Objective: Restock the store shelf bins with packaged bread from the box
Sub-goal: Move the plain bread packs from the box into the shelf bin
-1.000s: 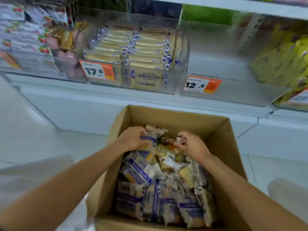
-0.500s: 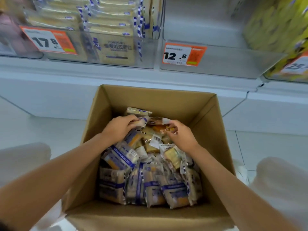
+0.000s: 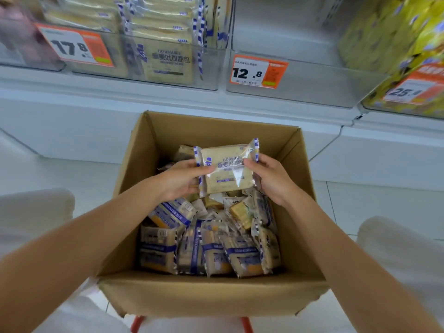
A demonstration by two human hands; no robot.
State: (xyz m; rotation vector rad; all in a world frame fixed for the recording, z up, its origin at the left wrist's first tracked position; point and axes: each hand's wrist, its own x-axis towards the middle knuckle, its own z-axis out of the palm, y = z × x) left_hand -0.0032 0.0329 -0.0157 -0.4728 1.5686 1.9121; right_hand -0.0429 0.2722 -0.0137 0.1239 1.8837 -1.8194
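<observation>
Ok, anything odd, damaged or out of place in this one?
Nothing damaged or spilled. The packs in the box lie jumbled at mixed angles, and the 12.8 bin shows no stock. Both hands, left and right, hold one bread pack.

Brown box [image 3: 209, 296]; blue-striped bread packet [image 3: 228, 170]; orange price tag [image 3: 258, 71]; seemingly yellow packs [image 3: 389, 37].

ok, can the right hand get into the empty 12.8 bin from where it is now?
Probably yes. The right hand is above the open box, and the bin lies straight ahead and up with nothing between. It is holding the bread pack with the left hand.
</observation>
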